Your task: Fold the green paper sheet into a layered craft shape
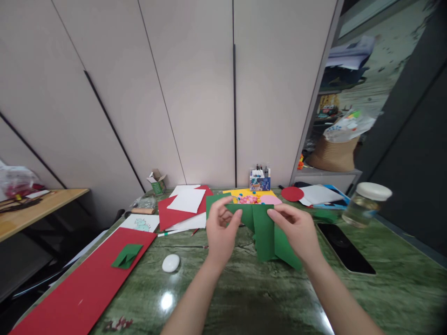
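From my remote seat, I judge the green paper (264, 237) creased but unfinished, raised over the desk (251, 300) with the fingers of left hand (223, 228) and right hand (296, 230) pinching its upper edge, while a smaller green piece (127, 256) already lies folded on the red sheet (87, 284).

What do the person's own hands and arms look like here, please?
The left hand and right hand are ungloved, and the left forearm and right forearm show no sleeves. No watch, bracelet or cable is visible on either side.

One phone (345, 247), one jar (363, 209), two boxes (159, 187)
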Action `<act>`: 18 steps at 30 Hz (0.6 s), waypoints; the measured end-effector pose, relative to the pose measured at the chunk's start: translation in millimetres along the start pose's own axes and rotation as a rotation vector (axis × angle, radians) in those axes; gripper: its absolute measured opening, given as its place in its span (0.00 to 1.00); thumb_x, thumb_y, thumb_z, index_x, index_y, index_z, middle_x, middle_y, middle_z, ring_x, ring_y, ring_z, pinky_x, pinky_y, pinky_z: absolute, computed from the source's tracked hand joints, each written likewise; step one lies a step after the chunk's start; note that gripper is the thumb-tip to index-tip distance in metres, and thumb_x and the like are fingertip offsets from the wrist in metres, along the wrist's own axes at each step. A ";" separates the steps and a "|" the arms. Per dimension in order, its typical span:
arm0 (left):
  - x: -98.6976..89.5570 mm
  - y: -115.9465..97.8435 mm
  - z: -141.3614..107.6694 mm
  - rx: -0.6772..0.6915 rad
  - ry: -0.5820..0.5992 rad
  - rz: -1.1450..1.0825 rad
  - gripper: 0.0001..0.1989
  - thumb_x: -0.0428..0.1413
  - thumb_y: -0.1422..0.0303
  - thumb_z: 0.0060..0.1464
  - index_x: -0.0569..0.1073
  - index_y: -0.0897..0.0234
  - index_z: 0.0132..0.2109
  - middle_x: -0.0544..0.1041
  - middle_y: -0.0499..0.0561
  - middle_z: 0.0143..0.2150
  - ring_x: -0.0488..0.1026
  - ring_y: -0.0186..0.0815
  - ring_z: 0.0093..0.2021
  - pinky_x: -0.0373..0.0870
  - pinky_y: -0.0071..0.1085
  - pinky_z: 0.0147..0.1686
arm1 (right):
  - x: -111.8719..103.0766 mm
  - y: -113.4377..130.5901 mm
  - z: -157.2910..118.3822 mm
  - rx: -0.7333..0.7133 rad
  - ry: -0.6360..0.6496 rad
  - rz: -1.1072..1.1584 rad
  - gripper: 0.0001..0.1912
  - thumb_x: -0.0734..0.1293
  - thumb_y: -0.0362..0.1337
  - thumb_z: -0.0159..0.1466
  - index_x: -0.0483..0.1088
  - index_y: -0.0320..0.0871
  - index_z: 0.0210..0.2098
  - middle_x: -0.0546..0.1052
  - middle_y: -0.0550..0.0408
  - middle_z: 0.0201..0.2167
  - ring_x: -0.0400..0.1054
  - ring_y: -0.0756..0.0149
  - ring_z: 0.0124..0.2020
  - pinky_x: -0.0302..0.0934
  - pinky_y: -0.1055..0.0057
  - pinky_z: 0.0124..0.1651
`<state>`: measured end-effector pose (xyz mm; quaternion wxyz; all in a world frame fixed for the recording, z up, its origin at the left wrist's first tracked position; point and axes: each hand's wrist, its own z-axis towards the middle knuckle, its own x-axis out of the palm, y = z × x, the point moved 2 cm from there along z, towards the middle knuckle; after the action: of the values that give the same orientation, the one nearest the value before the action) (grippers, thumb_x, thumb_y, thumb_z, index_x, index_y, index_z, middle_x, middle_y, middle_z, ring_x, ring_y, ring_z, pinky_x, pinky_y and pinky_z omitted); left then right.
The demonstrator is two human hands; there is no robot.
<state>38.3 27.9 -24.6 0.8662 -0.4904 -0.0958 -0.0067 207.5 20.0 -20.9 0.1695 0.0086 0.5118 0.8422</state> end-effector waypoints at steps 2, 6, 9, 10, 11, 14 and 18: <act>-0.1 -2.0 -1.1 0.070 0.068 0.096 0.06 0.57 0.69 0.51 0.77 0.61 0.37 0.76 0.51 0.31 0.70 0.34 0.31 0.67 0.26 0.30 | 0.5 0.9 -0.1 -0.005 -0.003 0.001 0.11 0.68 0.43 0.54 0.70 0.42 0.22 0.70 0.57 0.20 0.62 0.67 0.23 0.57 0.72 0.26; 0.1 -0.5 -1.3 0.078 0.162 0.200 0.09 0.60 0.68 0.48 0.79 0.59 0.39 0.78 0.51 0.35 0.70 0.36 0.33 0.67 0.28 0.30 | 1.9 0.6 -0.4 -0.011 0.000 -0.001 0.11 0.67 0.43 0.55 0.70 0.42 0.22 0.70 0.57 0.21 0.62 0.67 0.23 0.57 0.72 0.26; 0.8 4.5 -0.4 0.044 0.131 0.212 0.11 0.62 0.68 0.46 0.79 0.58 0.40 0.79 0.51 0.36 0.70 0.36 0.32 0.68 0.28 0.30 | 2.6 -1.5 -0.4 -0.007 0.006 0.016 0.11 0.67 0.43 0.56 0.70 0.42 0.23 0.70 0.57 0.22 0.62 0.67 0.25 0.57 0.72 0.28; 1.2 6.3 -0.1 0.033 0.124 0.206 0.12 0.62 0.68 0.46 0.79 0.57 0.41 0.79 0.51 0.36 0.70 0.36 0.33 0.68 0.28 0.31 | 3.0 -2.4 -0.4 -0.002 0.023 0.034 0.11 0.67 0.43 0.56 0.70 0.42 0.24 0.70 0.57 0.23 0.63 0.67 0.26 0.58 0.72 0.29; 1.5 7.9 0.1 0.025 0.120 0.196 0.13 0.62 0.69 0.46 0.79 0.57 0.42 0.79 0.51 0.37 0.71 0.36 0.33 0.68 0.28 0.32 | 3.6 -3.2 -0.4 0.007 0.055 0.055 0.10 0.66 0.43 0.56 0.71 0.42 0.26 0.71 0.56 0.24 0.64 0.66 0.27 0.59 0.72 0.30; 2.2 10.4 0.1 0.014 0.135 0.186 0.14 0.61 0.69 0.47 0.78 0.57 0.43 0.78 0.52 0.38 0.71 0.37 0.35 0.69 0.29 0.34 | 5.3 -5.2 -0.5 0.041 0.150 0.075 0.11 0.66 0.43 0.57 0.71 0.41 0.29 0.72 0.56 0.25 0.64 0.66 0.28 0.59 0.71 0.31; 3.1 8.4 -1.5 0.026 0.180 0.212 0.12 0.60 0.68 0.49 0.78 0.57 0.43 0.79 0.52 0.39 0.72 0.37 0.35 0.69 0.29 0.34 | 4.9 -4.9 -0.7 0.043 0.115 0.045 0.13 0.66 0.44 0.57 0.68 0.42 0.23 0.66 0.60 0.19 0.59 0.69 0.23 0.54 0.73 0.26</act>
<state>42.4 31.3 -31.9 0.8734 -0.4839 0.0346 0.0421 204.1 22.9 -26.3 0.1204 -0.0247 0.5382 0.8338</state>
